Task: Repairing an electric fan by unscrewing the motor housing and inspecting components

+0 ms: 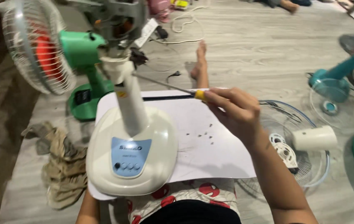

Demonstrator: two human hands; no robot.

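right hand [237, 112] pinches slim metal screwdriver [164, 85] against white fan neck [129, 97].

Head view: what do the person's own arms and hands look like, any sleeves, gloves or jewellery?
Right hand is bare, no glove, ring or watch visible, forearm unsleeved. Only a bare stretch of the left arm shows at the bottom edge; its hand is hidden.

We see the scene through one camera only, worn on the head and tilted steeply down and forward over our own lap. It sits close: the white fan base [131, 153] fills the lower centre of the frame, with the white board [210, 153] under it. The wooden floor [260, 45] runs away toward the top edge, so the view faces forward across the room.
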